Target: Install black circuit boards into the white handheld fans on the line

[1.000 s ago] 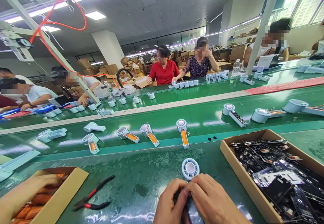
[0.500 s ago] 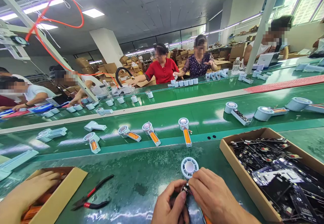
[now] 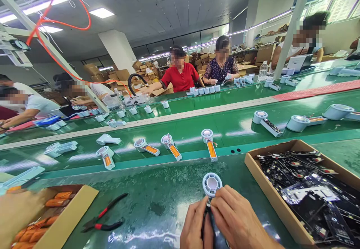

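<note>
Both my hands are at the bottom middle, closed together over the handle of a small white fan housing (image 3: 212, 184) that lies on the green bench (image 3: 157, 200). My left hand (image 3: 196, 225) pinches a thin dark part against the handle. My right hand (image 3: 236, 219) presses on the handle from the right. Only the round fan head shows beyond my fingers; the handle itself is hidden.
A cardboard box of black circuit boards (image 3: 306, 189) stands at my right. A box of orange batteries (image 3: 47, 215) and red-handled cutters (image 3: 105, 215) lie at my left. Fan units with orange batteries (image 3: 209, 144) ride the conveyor ahead. Several people work across the belts.
A co-worker's hand that reached into the battery box at the left has gone. The fan units on the conveyor drifted right. My hands shifted slightly on the handle.
</note>
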### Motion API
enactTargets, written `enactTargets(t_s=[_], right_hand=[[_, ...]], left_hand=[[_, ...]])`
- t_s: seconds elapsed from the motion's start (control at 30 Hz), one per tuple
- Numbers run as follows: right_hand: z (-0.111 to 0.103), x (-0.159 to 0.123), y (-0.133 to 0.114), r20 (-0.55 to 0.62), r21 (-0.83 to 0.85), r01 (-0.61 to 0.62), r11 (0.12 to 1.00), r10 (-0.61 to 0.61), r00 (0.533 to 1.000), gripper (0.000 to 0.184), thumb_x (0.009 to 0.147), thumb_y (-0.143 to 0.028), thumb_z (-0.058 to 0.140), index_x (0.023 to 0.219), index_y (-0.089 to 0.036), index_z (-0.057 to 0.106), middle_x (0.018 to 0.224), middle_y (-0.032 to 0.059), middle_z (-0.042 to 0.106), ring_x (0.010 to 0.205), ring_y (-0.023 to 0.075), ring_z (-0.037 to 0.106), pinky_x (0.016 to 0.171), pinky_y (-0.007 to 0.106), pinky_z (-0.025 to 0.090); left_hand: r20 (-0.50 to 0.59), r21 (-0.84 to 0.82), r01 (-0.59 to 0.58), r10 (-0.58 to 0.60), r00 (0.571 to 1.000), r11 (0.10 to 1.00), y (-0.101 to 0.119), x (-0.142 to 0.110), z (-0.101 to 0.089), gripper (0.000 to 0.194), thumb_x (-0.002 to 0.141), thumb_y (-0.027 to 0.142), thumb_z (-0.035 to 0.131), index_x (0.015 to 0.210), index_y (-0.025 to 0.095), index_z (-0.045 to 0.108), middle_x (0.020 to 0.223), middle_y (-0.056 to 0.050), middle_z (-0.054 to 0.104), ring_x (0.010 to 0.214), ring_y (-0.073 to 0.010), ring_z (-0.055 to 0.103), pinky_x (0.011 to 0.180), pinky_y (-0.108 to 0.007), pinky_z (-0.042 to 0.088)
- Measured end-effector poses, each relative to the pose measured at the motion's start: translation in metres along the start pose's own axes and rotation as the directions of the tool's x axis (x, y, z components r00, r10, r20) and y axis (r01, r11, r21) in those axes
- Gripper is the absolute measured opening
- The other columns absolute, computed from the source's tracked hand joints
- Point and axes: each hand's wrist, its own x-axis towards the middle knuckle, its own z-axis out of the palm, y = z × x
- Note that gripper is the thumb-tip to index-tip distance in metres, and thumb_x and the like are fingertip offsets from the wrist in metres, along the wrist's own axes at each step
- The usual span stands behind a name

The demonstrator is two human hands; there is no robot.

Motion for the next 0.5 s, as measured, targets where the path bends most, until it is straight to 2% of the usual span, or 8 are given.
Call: enactTargets(t_s=[0.13,0.27,0.5], right_hand=[[0.004,-0.003,-0.001,-0.04,-0.05,-0.002,0.999,0.0,0.999,0.031,0.096,-0.004,0.039,0.073,-0.016,0.056,0.073,0.0053,0.056,0.068,0.0177,0.048,0.06,0.033,0.035],[0.008,-0.004,-0.001,-0.079,-0.063,0.025,0.998,-0.03,0.996,0.031,0.097,-0.004,0.04,0.073,-0.015,0.057,0.073,0.0054,0.056,0.067,0.0175,0.047,0.059,0.033,0.034],[0.007,-0.003,-0.001,-0.073,-0.054,0.082,0.995,-0.086,0.994,0.035,0.102,-0.011,0.037,0.075,-0.015,0.058,0.075,0.0069,0.058,0.066,0.0185,0.046,0.058,0.034,0.034]], left_hand=[[-0.07,0.02,-0.057,0.059,0.996,0.998,0.003,-0.002,0.005,0.036,0.1,0.018,0.046,0.13,0.026,0.065,0.111,-0.008,0.073,0.1,-0.0195,0.071,0.088,-0.028,0.058],[-0.095,0.055,-0.092,0.097,0.991,0.994,0.004,-0.004,0.01,0.041,0.098,0.01,0.046,0.134,0.025,0.061,0.114,-0.009,0.071,0.104,-0.0182,0.07,0.089,-0.026,0.057],[-0.09,0.142,-0.107,0.12,0.989,0.984,0.002,-0.007,0.012,0.043,0.097,0.007,0.047,0.134,0.024,0.058,0.113,-0.012,0.071,0.106,-0.0209,0.07,0.087,-0.029,0.06]])
